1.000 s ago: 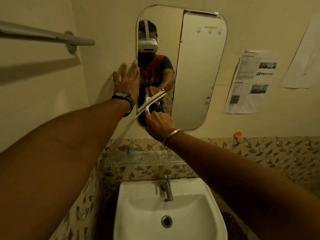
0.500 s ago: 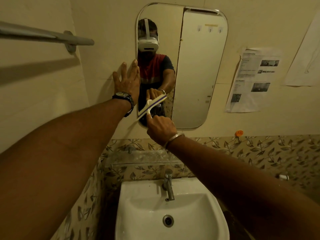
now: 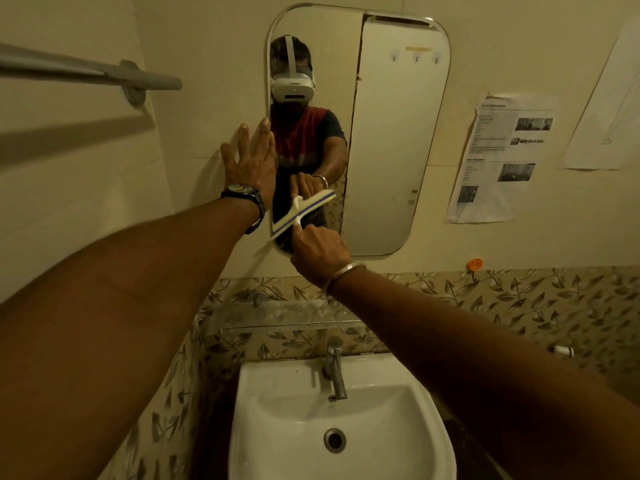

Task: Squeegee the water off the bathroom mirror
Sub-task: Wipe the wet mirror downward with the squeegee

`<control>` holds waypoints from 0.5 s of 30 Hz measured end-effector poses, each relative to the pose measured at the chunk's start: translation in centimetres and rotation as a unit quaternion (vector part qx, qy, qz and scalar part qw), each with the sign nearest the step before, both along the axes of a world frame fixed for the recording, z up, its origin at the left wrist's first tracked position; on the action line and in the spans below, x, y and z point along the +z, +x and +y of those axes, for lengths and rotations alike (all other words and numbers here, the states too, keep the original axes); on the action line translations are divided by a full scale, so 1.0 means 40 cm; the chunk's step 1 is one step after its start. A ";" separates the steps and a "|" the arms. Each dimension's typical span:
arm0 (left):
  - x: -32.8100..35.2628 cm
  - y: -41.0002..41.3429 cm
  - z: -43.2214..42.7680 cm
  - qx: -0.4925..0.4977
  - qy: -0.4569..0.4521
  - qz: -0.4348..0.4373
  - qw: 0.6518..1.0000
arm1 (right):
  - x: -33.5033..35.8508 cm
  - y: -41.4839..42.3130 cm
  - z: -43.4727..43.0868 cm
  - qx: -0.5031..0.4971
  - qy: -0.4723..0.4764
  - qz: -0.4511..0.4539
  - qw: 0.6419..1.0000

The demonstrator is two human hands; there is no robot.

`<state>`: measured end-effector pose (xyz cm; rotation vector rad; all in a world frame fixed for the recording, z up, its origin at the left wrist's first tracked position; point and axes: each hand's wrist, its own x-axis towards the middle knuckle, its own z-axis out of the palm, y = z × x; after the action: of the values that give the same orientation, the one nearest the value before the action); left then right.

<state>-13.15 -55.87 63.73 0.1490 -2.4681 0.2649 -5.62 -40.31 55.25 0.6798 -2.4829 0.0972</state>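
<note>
The right hand (image 3: pixel 320 256), its grip curled round the squeegee (image 3: pixel 303 213), has drawn the blade slightly lower, near the lower left corner of the mirror (image 3: pixel 391 150). The left hand (image 3: pixel 249 164) stays spread flat at the mirror's left edge. This stroke looks nearly finished.

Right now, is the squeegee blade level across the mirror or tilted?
Tilted. The squeegee slants across the lower left of the mirror, right end higher than left, held by the right hand.
</note>
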 end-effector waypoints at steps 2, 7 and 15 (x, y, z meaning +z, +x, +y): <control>0.003 0.001 0.002 0.001 0.000 -0.002 1.000 | -0.039 0.012 0.021 -0.010 0.000 -0.025 1.000; -0.003 -0.004 0.006 0.001 0.004 -0.005 1.000 | 0.035 -0.015 0.029 -0.003 -0.033 0.014 0.999; 0.006 0.004 0.010 0.006 0.013 -0.022 1.000 | -0.032 -0.024 0.064 -0.022 -0.038 -0.015 0.999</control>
<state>-12.99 -55.48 63.95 0.1697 -2.5162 0.2431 -6.56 -37.73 53.96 0.5955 -2.5071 0.1850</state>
